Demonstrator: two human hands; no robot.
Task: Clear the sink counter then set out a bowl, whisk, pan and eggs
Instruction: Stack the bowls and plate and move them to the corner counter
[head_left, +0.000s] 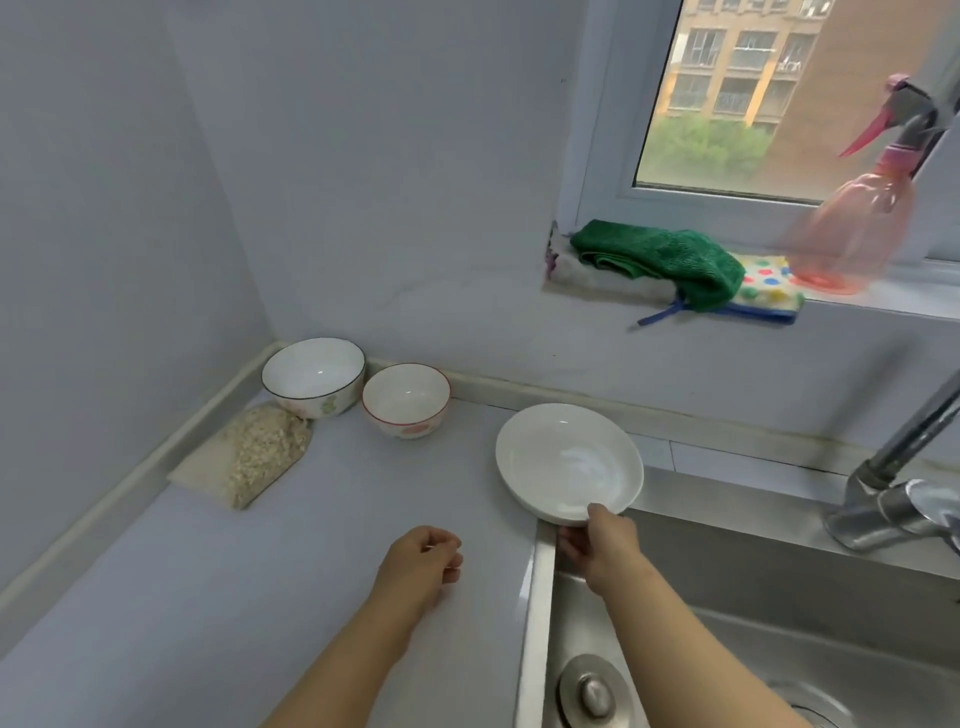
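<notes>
Pale kitchen counter (322, 545), steel sink (779, 597) at right. Right hand (605, 545) pinches near rim of white dish (566, 457): thumb on top, fingers beneath. Dish sits at counter-sink corner, rim overhanging sink edge; contact with counter unclear. Left hand (423, 561) over counter, fingers loosely curled, holding nothing. Dark-rimmed bowl (314, 371) and red-rimmed bowl (406, 397) side by side in back corner; bag of oats (260, 452) beside wall. Green cloth (660, 254) and pink spray bottle (852, 228) on windowsill.

Shallow white ceramic plate (566, 460) is gripped at near rim by R hand (602, 545), at corner of stainless-steel sink (779, 587). L hand (423, 564), loosely curled & holding nothing, is seen above pale grey counter (208, 597).
</notes>
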